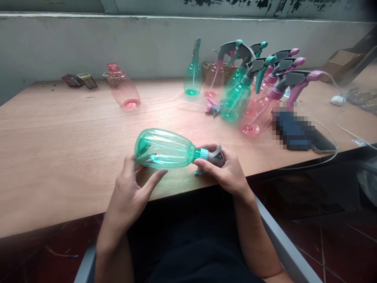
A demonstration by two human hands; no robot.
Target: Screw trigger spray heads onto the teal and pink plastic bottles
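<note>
Both forearms enter from 6 o'clock, above my dark lap and the grey chair arms. My left hand (131, 194) cradles the base end of a green bottle (165, 149) from below — thumb at the base rim, fingers spread under the belly, loosely curled rather than clamped, a hold that looks meant to steady the bottle and keep it from rolling. My right hand (225, 171) is closed around the grey sprayer head (214, 156) at the neck end, fingers wrapped over it, apparently to grip the part that turns. The two hands stand apart, one at each end, with the bottle lying on its side between them just above the near edge of the table (59, 149).

At 11 o'clock a pink bottle (123, 88) with no sprayer stands alone on the table; small dark blocks (79, 80) lie beyond it toward 10 o'clock, by the wall. At 1 o'clock a cluster of finished bottles (247, 84) — green and pink, each topped with a sprayer — stands grouped together, well apart from my hands, likely set aside as done. A loose sprayer piece (213, 108) lies just in front of that group. At 2 o'clock rests a blurred dark object (294, 129), with a thin white cable (328, 133) looping around it toward the table's right edge.
</note>
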